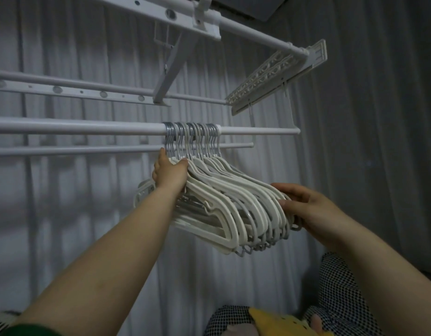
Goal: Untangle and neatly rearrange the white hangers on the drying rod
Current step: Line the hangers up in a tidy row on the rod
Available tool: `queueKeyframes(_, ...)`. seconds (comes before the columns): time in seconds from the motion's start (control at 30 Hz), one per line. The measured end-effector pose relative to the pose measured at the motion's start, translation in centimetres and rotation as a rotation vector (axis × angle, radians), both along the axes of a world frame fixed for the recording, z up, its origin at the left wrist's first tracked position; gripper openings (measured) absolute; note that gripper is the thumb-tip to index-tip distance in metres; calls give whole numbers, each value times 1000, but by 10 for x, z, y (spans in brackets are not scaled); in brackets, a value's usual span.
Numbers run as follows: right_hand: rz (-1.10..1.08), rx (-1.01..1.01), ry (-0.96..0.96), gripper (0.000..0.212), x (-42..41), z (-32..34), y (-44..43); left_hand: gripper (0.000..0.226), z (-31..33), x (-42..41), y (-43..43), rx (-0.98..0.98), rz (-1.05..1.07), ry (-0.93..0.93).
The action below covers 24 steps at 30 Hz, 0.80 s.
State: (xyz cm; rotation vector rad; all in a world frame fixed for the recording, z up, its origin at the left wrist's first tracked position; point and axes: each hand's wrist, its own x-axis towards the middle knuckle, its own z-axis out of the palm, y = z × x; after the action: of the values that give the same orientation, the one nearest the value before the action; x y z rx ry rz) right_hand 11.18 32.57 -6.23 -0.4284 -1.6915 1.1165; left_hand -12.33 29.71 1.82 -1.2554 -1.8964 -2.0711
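Note:
A tight bunch of several white hangers hangs by grey metal hooks from the white drying rod. The bunch is swung up and to the right, so the hanger bodies lie nearly flat. My left hand grips the necks of the hangers just under the hooks, thumb on top. My right hand holds the right shoulder ends of the bunch, fingers wrapped around them. A few more hanger ends show behind my left wrist.
Above the rod run more white rack bars and a diagonal brace. A white perforated clip panel hangs at the upper right. Grey curtains fill the background. Checked fabric and a yellow item lie below.

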Motion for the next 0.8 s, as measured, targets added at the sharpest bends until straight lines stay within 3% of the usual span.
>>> queueKeyframes(0.3, -5, -38, 24, 37, -14, -2, -12, 70, -2, -17, -25, 9, -84, 2)
queueKeyframes(0.57, -27, -40, 23, 35, -27, -6, -30, 46, -29, -18, -66, 95, -296, -126)
queueKeyframes(0.73, -40, -34, 55, 33, -30, -8, -40, 73, -57, -9, -89, 161, -356, -89)
queueKeyframes(0.8, -38, -30, 65, 36, -29, -9, -43, 65, -63, -3, -98, 189, -360, -66)
